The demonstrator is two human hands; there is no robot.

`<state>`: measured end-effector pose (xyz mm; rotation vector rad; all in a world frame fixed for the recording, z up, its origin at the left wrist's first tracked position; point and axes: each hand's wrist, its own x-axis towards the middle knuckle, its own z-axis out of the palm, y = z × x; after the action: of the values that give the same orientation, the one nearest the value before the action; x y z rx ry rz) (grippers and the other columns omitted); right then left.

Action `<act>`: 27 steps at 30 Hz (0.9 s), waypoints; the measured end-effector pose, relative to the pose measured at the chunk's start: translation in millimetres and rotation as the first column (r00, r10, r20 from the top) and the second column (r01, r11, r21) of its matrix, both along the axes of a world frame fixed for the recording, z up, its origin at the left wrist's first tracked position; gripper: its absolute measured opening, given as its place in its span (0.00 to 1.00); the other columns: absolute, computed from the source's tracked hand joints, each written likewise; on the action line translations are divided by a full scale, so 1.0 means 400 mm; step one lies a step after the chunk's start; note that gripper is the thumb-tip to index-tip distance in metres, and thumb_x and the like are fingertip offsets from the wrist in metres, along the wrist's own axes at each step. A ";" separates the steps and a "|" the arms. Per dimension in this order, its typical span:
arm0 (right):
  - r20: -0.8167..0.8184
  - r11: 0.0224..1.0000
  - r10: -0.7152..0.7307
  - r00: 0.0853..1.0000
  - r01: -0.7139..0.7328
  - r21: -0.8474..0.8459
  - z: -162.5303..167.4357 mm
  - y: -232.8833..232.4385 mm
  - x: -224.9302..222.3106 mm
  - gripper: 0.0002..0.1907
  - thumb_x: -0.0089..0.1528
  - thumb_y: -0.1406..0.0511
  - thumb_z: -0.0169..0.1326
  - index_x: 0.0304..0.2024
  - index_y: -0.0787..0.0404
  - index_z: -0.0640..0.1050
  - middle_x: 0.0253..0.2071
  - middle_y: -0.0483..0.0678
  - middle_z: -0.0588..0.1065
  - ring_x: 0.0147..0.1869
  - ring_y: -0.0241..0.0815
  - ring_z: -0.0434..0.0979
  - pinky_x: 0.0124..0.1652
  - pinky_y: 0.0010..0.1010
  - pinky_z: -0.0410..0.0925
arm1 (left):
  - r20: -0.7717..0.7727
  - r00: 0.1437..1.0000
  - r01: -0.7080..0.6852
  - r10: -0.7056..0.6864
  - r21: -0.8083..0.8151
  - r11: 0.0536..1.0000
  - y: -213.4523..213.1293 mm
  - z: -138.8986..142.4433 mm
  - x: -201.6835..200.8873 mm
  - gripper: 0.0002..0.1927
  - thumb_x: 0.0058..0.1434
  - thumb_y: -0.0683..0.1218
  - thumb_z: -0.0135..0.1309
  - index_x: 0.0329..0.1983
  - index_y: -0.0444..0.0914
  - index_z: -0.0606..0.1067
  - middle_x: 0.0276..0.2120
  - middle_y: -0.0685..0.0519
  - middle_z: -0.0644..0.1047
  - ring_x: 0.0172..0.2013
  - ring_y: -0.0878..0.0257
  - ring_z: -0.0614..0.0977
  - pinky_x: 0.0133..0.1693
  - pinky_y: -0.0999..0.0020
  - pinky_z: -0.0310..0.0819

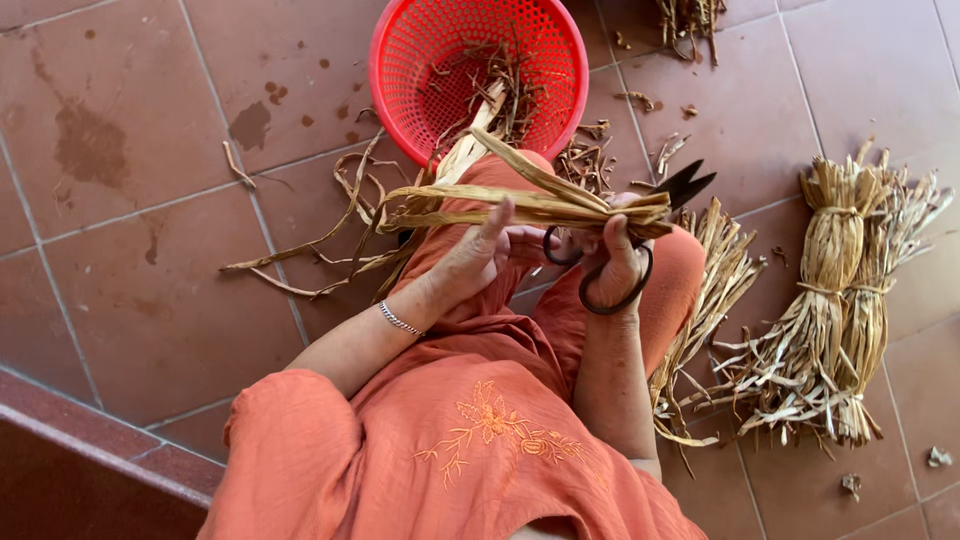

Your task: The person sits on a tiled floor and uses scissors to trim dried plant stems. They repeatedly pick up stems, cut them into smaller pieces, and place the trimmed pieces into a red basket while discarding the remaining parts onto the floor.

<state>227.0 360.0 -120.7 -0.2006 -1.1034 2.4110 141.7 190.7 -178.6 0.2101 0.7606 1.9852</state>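
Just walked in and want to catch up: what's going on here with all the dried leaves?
A person in orange clothes sits on the tiled floor, holding a bunch of dried leaf strips across the lap. The left hand steadies the strips, while the right hand grips them together with black scissors. A red basket with scraps stands in front, and tied bundles lie to the right.

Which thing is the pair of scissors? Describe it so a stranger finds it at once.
Start at the red mesh basket on the tiled floor, then drop to the person's knees in orange cloth. The scissors sit in the right hand, beside the dried strips that the left hand holds. They are the only dark metal thing: black loop handles, pointed blades.
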 end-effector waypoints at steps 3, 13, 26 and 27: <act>0.000 0.995 0.073 0.997 -0.073 0.074 -0.007 0.008 0.007 0.15 0.68 0.61 0.63 0.50 0.59 0.72 0.35 0.43 0.69 0.35 0.38 0.65 0.37 0.30 0.61 | 0.152 0.974 -0.176 0.169 0.036 0.984 0.003 -0.025 -0.055 0.36 0.67 0.68 0.46 0.64 0.36 0.66 0.56 0.43 0.77 0.53 0.54 0.81 0.55 0.53 0.77; -0.011 0.991 0.119 0.993 -0.118 0.061 -0.030 0.051 0.027 0.14 0.67 0.63 0.63 0.49 0.58 0.73 0.43 0.44 0.71 0.36 0.37 0.65 0.38 0.30 0.60 | 0.381 0.671 -0.681 0.637 -0.023 0.732 -0.135 0.072 -0.360 0.17 0.69 0.55 0.48 0.44 0.36 0.71 0.46 0.40 0.79 0.48 0.49 0.83 0.52 0.43 0.81; -0.147 0.993 0.114 0.983 -0.109 0.039 -0.029 0.095 0.035 0.11 0.68 0.62 0.63 0.47 0.59 0.75 0.36 0.44 0.72 0.29 0.32 0.64 0.31 0.25 0.60 | 0.532 0.460 -0.793 0.711 -0.115 0.598 -0.176 -0.084 -0.465 0.12 0.74 0.44 0.48 0.34 0.32 0.71 0.28 0.46 0.75 0.31 0.54 0.79 0.44 0.52 0.83; -0.167 0.995 0.096 0.981 -0.092 0.029 -0.025 0.101 0.042 0.11 0.69 0.61 0.63 0.46 0.58 0.75 0.35 0.43 0.72 0.28 0.31 0.64 0.30 0.24 0.60 | 0.538 0.450 -0.776 0.713 -0.159 0.610 -0.174 -0.088 -0.458 0.13 0.73 0.45 0.47 0.33 0.32 0.71 0.27 0.46 0.74 0.30 0.54 0.79 0.42 0.53 0.82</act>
<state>243.8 400.2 -130.8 0.0632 -1.0824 2.4460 -41.5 120.9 -213.9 -0.7856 0.3450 2.7335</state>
